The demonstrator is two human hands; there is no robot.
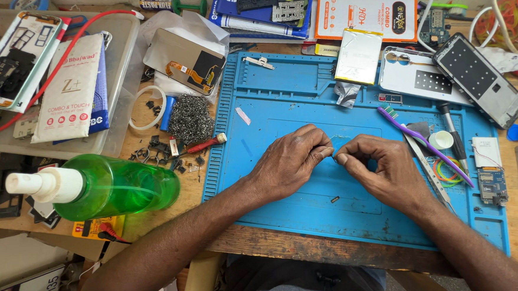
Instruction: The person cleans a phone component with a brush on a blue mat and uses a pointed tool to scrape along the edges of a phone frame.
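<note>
Work surface: my blue repair mat [280, 103], with loose phone parts around it.
Opened items: a phone frame [480, 78], a white back cover [412, 75] and a silver battery [357, 54] lie apart at the far edge; judging by that, disassembly is done and nothing is reassembled.
My left hand [289, 161]: fingers pinched shut.
My right hand [378, 166]: pinched shut, fingertips meeting the left's.
Held piece: too small to identify, between both pinches at mat centre.
Stray part: a small dark piece [334, 199], on the mat just near my hands, untouched.
</note>
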